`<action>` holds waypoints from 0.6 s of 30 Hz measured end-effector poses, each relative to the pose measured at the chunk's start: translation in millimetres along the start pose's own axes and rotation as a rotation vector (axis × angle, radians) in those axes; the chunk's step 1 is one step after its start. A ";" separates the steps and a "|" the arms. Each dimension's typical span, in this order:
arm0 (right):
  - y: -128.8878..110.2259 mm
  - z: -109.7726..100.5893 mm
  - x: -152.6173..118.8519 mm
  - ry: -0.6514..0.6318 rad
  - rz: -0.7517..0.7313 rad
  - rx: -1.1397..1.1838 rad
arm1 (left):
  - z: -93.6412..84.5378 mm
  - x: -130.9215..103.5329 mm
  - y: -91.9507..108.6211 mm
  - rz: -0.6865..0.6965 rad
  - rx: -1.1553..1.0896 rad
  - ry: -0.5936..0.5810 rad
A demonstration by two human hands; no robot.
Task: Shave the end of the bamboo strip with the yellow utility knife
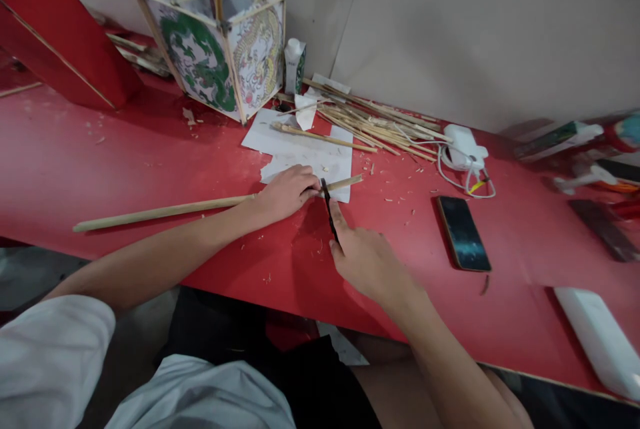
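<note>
A long pale bamboo strip (165,213) lies across the red table, its right end over some white paper (300,154). My left hand (293,190) is closed on the strip near that end. Wrapped round the handle of a dark knife (327,201), my right hand (363,257) has its index finger stretched along the tool. The blade meets the strip just right of my left fingers. A shorter bamboo piece (325,138) rests on the paper behind my hands.
Behind stand a dragon-decorated lantern frame (233,69), a carton (295,66) and a pile of thin sticks (380,124). Rightward are a charger with cable (463,148), a phone (464,234) and a white case (597,339). A red box (65,36) stands far left. Shavings dot the table (280,276).
</note>
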State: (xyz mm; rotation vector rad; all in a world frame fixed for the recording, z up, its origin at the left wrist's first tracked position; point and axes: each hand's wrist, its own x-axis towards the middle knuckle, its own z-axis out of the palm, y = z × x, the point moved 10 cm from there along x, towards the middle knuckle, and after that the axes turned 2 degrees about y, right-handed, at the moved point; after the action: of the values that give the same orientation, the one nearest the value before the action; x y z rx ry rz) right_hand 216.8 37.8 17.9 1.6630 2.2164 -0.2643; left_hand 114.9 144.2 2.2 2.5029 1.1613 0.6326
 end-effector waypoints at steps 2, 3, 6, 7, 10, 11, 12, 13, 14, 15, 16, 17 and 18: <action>0.0 0.4 0.6 -0.002 -0.004 -0.020 | 0.1 0.1 -0.6 -0.009 0.005 -0.004; -1.2 0.0 0.2 0.002 -0.019 -0.036 | 0.0 0.0 -0.8 -0.013 0.009 -0.006; -4.0 -1.1 -1.5 0.021 -0.054 -0.052 | -0.7 0.0 0.6 -0.012 0.010 -0.007; -3.8 -1.1 -1.5 0.025 -0.052 -0.043 | -1.0 0.0 1.1 -0.010 0.007 -0.006; -1.9 -0.3 -0.6 0.026 -0.028 -0.021 | -1.4 -0.2 1.4 -0.007 0.002 0.000; -2.1 -0.6 -0.9 0.027 -0.027 -0.028 | -1.3 -0.3 1.1 -0.007 0.003 0.001; -3.1 -1.3 -1.8 0.030 -0.033 -0.041 | -0.9 -0.4 0.9 -0.005 0.004 0.001; -4.5 -2.2 -3.1 0.032 -0.044 -0.052 | -0.4 -0.5 0.8 -0.003 0.005 -0.001; -5.9 -3.1 -4.5 0.034 -0.056 -0.059 | 0.2 -0.6 0.5 -0.002 0.006 -0.004; -6.7 -4.0 -5.6 0.038 -0.062 -0.058 | 0.7 -0.7 0.2 -0.002 0.006 -0.006; -6.8 -4.5 -6.1 0.039 -0.063 -0.048 | 1.1 -0.6 -0.1 -0.002 0.005 -0.009; -5.9 -4.6 -6.0 0.040 -0.055 -0.032 | 1.2 -0.6 -0.3 -0.003 0.002 -0.009; -4.5 -4.4 -5.2 0.040 -0.043 -0.014 | 1.1 -0.5 -0.3 -0.003 0.000 -0.008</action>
State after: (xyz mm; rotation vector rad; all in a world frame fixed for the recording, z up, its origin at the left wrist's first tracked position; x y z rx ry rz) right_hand 213.0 33.4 23.8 1.6286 2.2798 -0.2275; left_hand 115.0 143.9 1.0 2.5008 1.1622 0.6210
